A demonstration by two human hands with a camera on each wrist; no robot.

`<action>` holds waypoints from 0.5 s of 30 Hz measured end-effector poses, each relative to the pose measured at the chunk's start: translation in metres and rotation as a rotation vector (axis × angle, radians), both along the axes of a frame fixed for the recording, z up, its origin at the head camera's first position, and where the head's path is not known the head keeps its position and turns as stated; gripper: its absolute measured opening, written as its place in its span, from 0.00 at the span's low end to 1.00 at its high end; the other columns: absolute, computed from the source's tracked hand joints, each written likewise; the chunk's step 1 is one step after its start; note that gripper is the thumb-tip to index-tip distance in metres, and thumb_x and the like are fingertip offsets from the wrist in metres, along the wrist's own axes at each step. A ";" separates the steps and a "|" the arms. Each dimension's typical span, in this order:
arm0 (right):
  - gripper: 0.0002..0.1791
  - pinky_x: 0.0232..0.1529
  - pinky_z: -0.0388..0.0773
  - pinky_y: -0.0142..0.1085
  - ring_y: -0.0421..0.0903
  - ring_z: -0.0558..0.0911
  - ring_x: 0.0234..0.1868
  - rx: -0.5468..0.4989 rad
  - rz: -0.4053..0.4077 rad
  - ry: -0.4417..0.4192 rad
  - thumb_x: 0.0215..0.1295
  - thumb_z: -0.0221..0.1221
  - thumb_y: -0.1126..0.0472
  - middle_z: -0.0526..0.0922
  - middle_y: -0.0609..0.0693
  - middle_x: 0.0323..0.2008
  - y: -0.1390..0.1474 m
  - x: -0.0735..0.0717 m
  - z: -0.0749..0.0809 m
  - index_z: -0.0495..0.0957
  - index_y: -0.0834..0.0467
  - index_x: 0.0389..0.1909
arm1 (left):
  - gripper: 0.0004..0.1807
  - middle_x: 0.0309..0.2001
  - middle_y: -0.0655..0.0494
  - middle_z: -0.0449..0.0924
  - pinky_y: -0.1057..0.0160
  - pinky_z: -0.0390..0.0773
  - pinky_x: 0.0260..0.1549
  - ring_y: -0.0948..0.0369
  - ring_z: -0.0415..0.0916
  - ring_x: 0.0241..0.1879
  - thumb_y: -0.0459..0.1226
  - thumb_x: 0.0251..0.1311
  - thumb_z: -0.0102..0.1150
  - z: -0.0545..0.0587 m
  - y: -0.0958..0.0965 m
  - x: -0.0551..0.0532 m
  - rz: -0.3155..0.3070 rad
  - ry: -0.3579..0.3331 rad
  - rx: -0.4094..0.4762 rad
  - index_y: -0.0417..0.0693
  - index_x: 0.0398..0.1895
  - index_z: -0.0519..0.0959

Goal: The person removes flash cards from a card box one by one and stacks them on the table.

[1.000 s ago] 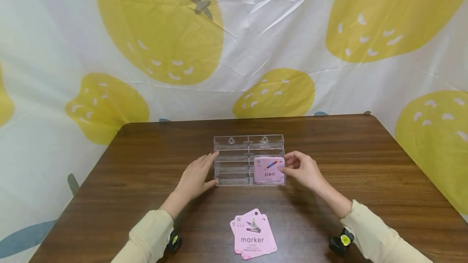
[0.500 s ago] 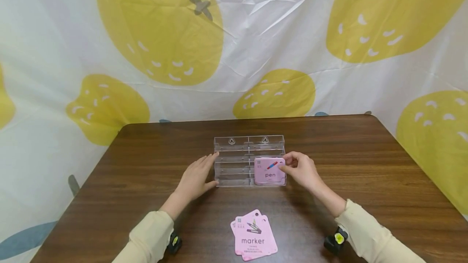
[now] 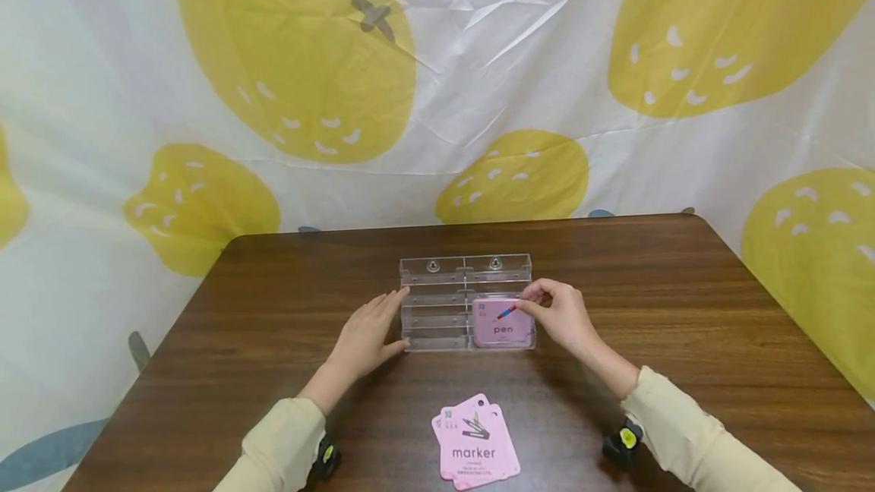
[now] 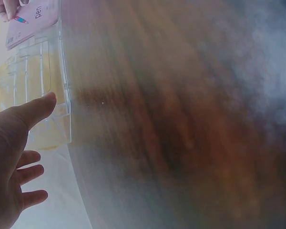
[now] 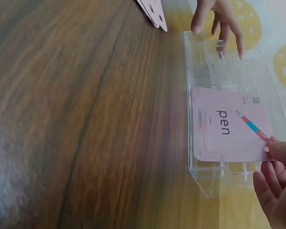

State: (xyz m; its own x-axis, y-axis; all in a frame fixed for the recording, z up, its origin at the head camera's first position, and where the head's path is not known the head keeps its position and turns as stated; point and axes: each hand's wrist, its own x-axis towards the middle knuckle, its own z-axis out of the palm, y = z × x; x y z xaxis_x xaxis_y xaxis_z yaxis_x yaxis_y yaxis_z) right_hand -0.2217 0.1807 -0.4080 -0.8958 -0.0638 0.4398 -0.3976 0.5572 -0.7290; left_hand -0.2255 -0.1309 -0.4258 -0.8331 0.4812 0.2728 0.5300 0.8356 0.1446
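Observation:
A clear plastic card rack with two columns of tiered pockets stands on the table. In its lower right pocket sits a pink flashcard printed "pen". My right hand pinches the card's upper right corner between thumb and fingers; the right wrist view shows the thumb on the face of the pen card. My left hand rests against the rack's left side with fingers extended and thumb at the lower corner. In the left wrist view the left thumb touches the rack.
Two or more overlapping pink flashcards, the top one printed "marker", lie on the brown wooden table in front of the rack. Behind the table hangs a white cloth with yellow fruit prints.
The right hand has slid slightly left along the pen card's top corner, and the card has shifted a little left in its pocket. The left hand has stayed in place.

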 end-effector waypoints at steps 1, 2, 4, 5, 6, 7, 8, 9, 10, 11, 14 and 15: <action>0.05 0.22 0.72 0.26 0.38 0.74 0.20 0.006 0.006 0.005 0.47 0.67 0.67 0.80 0.49 0.19 0.001 0.000 0.000 0.80 0.62 0.22 | 0.47 0.61 0.43 0.65 0.48 0.64 0.57 0.47 0.63 0.60 0.46 0.45 0.68 0.000 0.000 0.000 0.001 -0.001 -0.003 0.48 0.68 0.54; 0.04 0.22 0.72 0.26 0.37 0.74 0.20 0.012 0.009 0.011 0.47 0.67 0.67 0.80 0.49 0.19 0.002 -0.001 0.000 0.80 0.61 0.22 | 0.47 0.61 0.43 0.65 0.48 0.64 0.57 0.47 0.63 0.60 0.46 0.46 0.68 -0.001 0.000 0.000 0.002 -0.001 -0.005 0.48 0.68 0.54; 0.04 0.21 0.72 0.27 0.37 0.74 0.20 0.026 0.015 0.015 0.48 0.66 0.67 0.81 0.48 0.19 0.003 -0.001 0.000 0.81 0.61 0.22 | 0.47 0.61 0.43 0.65 0.48 0.64 0.57 0.47 0.63 0.60 0.46 0.45 0.68 -0.002 0.000 0.000 0.003 -0.001 -0.005 0.48 0.68 0.55; 0.03 0.21 0.72 0.27 0.37 0.74 0.20 0.033 0.017 0.015 0.49 0.66 0.66 0.81 0.48 0.19 0.004 -0.002 0.000 0.81 0.60 0.22 | 0.47 0.61 0.43 0.65 0.47 0.64 0.57 0.47 0.63 0.60 0.46 0.45 0.68 -0.002 0.000 0.000 0.003 0.001 -0.003 0.48 0.68 0.55; 0.03 0.21 0.71 0.27 0.37 0.74 0.20 0.038 0.017 0.017 0.49 0.66 0.66 0.81 0.47 0.19 0.005 -0.002 0.000 0.81 0.60 0.22 | 0.47 0.61 0.43 0.65 0.47 0.64 0.57 0.47 0.63 0.60 0.46 0.45 0.68 -0.002 0.000 0.000 0.002 0.000 -0.002 0.48 0.68 0.55; 0.03 0.21 0.71 0.27 0.36 0.73 0.20 0.043 0.017 0.022 0.49 0.66 0.66 0.81 0.47 0.19 0.005 -0.002 0.000 0.81 0.60 0.22 | 0.47 0.61 0.42 0.65 0.47 0.64 0.57 0.47 0.63 0.60 0.46 0.45 0.68 -0.002 -0.001 0.000 0.003 0.000 -0.002 0.48 0.68 0.55; 0.03 0.21 0.71 0.27 0.36 0.73 0.20 0.046 0.019 0.029 0.50 0.65 0.66 0.81 0.47 0.20 0.006 -0.002 0.000 0.81 0.60 0.22 | 0.47 0.61 0.43 0.65 0.47 0.64 0.57 0.47 0.63 0.60 0.46 0.46 0.68 -0.002 -0.001 0.000 0.003 -0.001 -0.002 0.48 0.68 0.55; 0.03 0.20 0.70 0.27 0.36 0.73 0.19 0.043 0.020 0.038 0.50 0.65 0.66 0.81 0.47 0.19 0.006 -0.001 0.000 0.81 0.60 0.22 | 0.47 0.61 0.43 0.65 0.47 0.64 0.57 0.47 0.63 0.60 0.46 0.46 0.68 -0.002 0.000 0.000 0.004 -0.002 -0.002 0.48 0.68 0.55; 0.03 0.20 0.70 0.27 0.36 0.72 0.19 0.041 0.020 0.050 0.50 0.65 0.66 0.81 0.47 0.19 0.007 -0.001 0.000 0.81 0.61 0.22 | 0.47 0.61 0.42 0.65 0.47 0.64 0.57 0.47 0.63 0.60 0.46 0.46 0.68 -0.002 0.000 0.000 0.003 -0.003 -0.001 0.48 0.68 0.55; 0.02 0.19 0.69 0.27 0.36 0.72 0.19 0.035 0.018 0.065 0.50 0.65 0.67 0.81 0.47 0.19 0.007 0.000 0.000 0.81 0.61 0.22 | 0.47 0.62 0.42 0.65 0.47 0.64 0.57 0.47 0.63 0.60 0.46 0.46 0.68 -0.002 0.000 0.000 0.004 -0.005 -0.002 0.48 0.68 0.55; 0.02 0.19 0.68 0.25 0.36 0.72 0.19 0.016 -0.001 0.118 0.49 0.65 0.69 0.81 0.47 0.18 0.008 0.001 -0.001 0.81 0.61 0.22 | 0.47 0.62 0.42 0.65 0.47 0.64 0.57 0.47 0.63 0.60 0.47 0.46 0.67 -0.001 0.000 -0.001 0.002 -0.004 -0.006 0.48 0.68 0.54; 0.03 0.19 0.68 0.25 0.36 0.71 0.19 0.009 -0.007 0.132 0.48 0.65 0.70 0.81 0.47 0.18 0.008 0.001 -0.001 0.81 0.61 0.22 | 0.47 0.61 0.42 0.65 0.47 0.64 0.57 0.47 0.63 0.60 0.47 0.46 0.67 -0.002 0.000 -0.001 0.000 0.000 -0.008 0.48 0.68 0.54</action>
State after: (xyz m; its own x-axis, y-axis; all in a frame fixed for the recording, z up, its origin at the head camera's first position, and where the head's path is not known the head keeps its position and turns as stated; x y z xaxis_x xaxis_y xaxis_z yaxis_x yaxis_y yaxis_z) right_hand -0.2208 0.1887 -0.4089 -0.8304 -0.0624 0.5537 -0.4863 0.5661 -0.6656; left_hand -0.2265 -0.1309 -0.4273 -0.8330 0.4833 0.2694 0.5301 0.8366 0.1380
